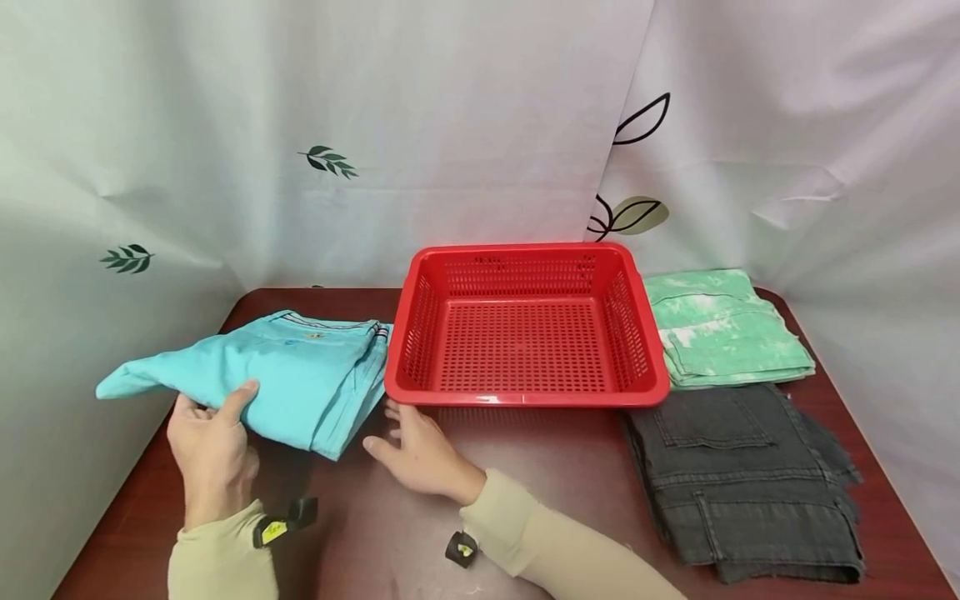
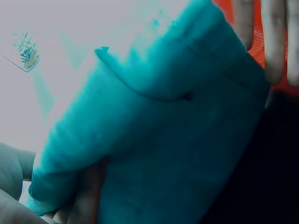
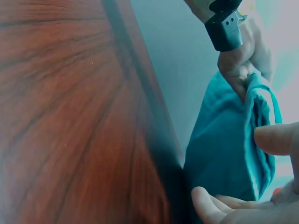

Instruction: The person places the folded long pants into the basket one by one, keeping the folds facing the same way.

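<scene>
A folded turquoise garment (image 1: 300, 375) with striped trim along its far edge is raised at its left end, beside the red plastic basket (image 1: 525, 398). My left hand (image 1: 213, 442) grips that end, thumb on top and fingers underneath. In the left wrist view the cloth (image 2: 154, 121) sags away from the fingers. My right hand (image 1: 420, 454) is by the basket's near left corner, its fingertips partly hidden under the rim. The right wrist view shows its thumb (image 3: 275, 139) and fingers spread apart around the free end of the turquoise cloth (image 3: 224, 144).
Right of the basket lies a folded green-and-white tie-dyed garment (image 1: 727, 329). Nearer on that side are folded dark grey jeans (image 1: 742, 483). Everything rests on a dark reddish wooden table (image 1: 360, 533), with a white leaf-printed curtain (image 1: 450, 125) behind and at both sides.
</scene>
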A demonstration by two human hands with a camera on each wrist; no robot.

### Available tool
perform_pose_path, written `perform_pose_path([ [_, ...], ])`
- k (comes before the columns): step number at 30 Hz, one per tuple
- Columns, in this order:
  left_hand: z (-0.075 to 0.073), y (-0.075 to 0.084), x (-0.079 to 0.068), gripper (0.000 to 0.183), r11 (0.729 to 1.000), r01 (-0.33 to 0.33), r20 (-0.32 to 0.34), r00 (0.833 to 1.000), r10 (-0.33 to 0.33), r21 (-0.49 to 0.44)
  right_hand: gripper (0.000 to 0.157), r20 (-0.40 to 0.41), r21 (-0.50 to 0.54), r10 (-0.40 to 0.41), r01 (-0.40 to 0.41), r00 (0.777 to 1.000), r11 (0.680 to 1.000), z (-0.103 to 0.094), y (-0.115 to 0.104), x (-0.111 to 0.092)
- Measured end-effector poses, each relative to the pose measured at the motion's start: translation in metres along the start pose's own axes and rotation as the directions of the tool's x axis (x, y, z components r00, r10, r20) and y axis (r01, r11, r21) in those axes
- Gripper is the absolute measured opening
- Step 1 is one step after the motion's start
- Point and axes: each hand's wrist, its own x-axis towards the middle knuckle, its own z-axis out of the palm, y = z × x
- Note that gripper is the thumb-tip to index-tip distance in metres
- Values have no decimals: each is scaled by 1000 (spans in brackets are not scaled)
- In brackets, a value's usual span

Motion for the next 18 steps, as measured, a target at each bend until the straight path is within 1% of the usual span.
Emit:
perform_pose_path([
  [1,-1,1,0,49,1000,2,0,1000,-2,1,72,-12,19,8,-8,1000,1000,1,0,1],
  [5,-6,6,-3,54,1000,16,15,1000,-16,15,73,-53,55,-37,40,998,998,4,2,6],
  [8,-10,9,-3,57,1000,15,30,999,-15,12,75,-64,81,-62,67,996,994,6,4,8],
  [10,-12,11,-2,57,1000,11,33,999,-11,10,75,-66,114,-33,41,997,993,8,5,9],
  [12,-13,13,-2,57,1000,7,34,999,-6,-5,73,-73,184,-8,21,997,983,11,5,11],
  [13,-14,14,-1,56,1000,1,35,999,0,-11,73,-77,232,-4,22,997,972,13,5,12],
  [15,-15,17,-1,55,999,-6,31,999,7,-31,74,-83,341,-5,33,997,939,17,6,14],
  [16,-16,18,0,55,999,-9,35,999,10,-36,76,-86,402,-11,44,996,915,18,6,16],
  [18,-17,21,0,56,999,-20,40,999,21,-44,80,-82,520,-35,73,996,851,22,6,18],
])
